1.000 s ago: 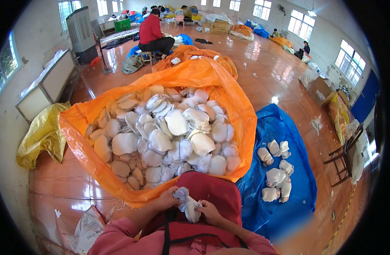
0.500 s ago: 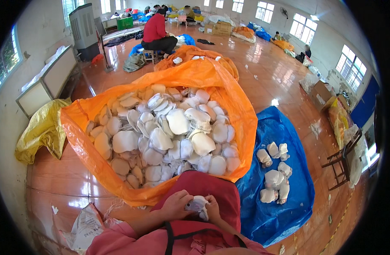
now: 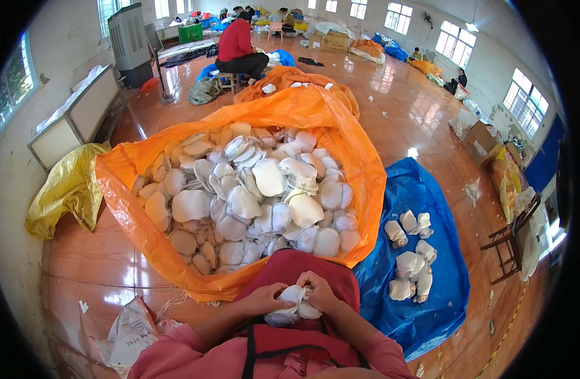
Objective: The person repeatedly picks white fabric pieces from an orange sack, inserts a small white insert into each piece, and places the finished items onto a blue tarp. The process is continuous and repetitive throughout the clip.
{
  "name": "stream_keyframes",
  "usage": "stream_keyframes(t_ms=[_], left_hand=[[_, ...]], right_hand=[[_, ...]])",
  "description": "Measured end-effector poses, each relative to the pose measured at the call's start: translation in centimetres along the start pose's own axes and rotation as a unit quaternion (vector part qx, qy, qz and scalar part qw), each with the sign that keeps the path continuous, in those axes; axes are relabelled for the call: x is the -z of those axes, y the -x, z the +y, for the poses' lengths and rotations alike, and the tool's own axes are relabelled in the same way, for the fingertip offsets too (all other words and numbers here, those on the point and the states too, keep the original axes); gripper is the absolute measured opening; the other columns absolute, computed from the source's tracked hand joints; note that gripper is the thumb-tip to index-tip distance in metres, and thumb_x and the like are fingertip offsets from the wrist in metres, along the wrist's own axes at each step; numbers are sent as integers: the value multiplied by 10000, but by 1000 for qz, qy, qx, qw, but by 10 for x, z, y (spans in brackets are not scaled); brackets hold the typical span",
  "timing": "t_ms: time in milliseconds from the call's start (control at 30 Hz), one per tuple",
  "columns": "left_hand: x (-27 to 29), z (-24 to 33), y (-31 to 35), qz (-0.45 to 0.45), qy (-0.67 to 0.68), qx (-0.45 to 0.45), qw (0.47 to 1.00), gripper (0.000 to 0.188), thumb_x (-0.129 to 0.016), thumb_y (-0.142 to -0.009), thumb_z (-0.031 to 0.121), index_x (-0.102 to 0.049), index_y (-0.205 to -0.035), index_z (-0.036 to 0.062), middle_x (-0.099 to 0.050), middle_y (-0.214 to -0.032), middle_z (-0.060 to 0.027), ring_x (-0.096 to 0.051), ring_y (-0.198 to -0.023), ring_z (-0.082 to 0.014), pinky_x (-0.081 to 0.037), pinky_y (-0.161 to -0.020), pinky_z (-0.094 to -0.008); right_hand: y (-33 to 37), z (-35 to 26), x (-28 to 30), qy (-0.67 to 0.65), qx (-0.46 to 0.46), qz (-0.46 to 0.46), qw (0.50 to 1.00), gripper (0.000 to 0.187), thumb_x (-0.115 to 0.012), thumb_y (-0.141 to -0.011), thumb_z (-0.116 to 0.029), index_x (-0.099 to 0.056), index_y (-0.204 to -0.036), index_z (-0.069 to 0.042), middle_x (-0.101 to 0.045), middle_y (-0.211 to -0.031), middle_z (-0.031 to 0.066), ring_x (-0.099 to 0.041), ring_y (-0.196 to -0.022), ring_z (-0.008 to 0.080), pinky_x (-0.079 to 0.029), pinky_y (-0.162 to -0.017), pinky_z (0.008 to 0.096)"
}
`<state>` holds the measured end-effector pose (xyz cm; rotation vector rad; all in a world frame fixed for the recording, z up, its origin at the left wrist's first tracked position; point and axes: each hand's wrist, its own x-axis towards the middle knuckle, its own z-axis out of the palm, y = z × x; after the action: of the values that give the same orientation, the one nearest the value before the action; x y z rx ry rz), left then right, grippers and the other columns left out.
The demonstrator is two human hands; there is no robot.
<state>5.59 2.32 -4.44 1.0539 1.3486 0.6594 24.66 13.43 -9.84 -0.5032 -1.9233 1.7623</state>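
Over my lap, my left hand (image 3: 265,299) pinches the left edge of a white, soft, rounded fabric pad (image 3: 292,294). My right hand (image 3: 320,292) grips the same pad from the right, its fingers bent at the top edge. The pad looks folded or layered, and its greyish lower part droops between my hands. In front of me a big orange sheet bag (image 3: 170,273) lies open, heaped with similar white and cream pads (image 3: 244,202). On a blue sheet (image 3: 407,189) to the right lie several white rolled bundles (image 3: 409,262).
A crumpled yellow sack (image 3: 69,188) lies at the left, below a white panelled bench (image 3: 75,114). A white sack (image 3: 127,335) sits at lower left. A wooden chair (image 3: 511,243) stands at the right. Beyond the orange bag a person in red (image 3: 236,43) sits on a stool.
My right hand has risen to the pad's top edge, with its elbow swung outward. The pad now shows more of its white face and spreads wider between my hands. The view has shifted slightly.
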Motion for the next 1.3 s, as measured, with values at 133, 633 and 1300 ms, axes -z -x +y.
stream_keyframes(t_ms=[133,633,1300], left_hand=[[-4,-3,1,-101,135,13,986,586,-766,-805,318,-535,-1264,36,-628,-1154,-109,-582,-1089,-198,-439,-951,-310],[-37,-23,16,-2,153,-90,984,276,-777,-713,21,-639,-935,109,-625,-891,47,-571,-838,-54,-488,-753,-252],[-5,-25,22,24,234,-97,967,295,-811,-704,-3,-665,-955,47,-666,-894,-3,-619,-820,-94,-508,-743,-249]], right_hand=[[-3,-1,-9,-16,34,-66,997,255,-715,-751,-19,-502,-874,-88,-521,-886,3,-512,-841,107,-434,-784,250],[19,-52,1,-19,-136,-193,972,284,-688,-737,-144,-541,-975,-97,-519,-895,-27,-480,-836,82,-432,-746,249],[24,-57,1,-192,-225,-167,940,365,-700,-814,-361,-539,-982,-79,-488,-895,-25,-446,-829,82,-393,-740,237]])
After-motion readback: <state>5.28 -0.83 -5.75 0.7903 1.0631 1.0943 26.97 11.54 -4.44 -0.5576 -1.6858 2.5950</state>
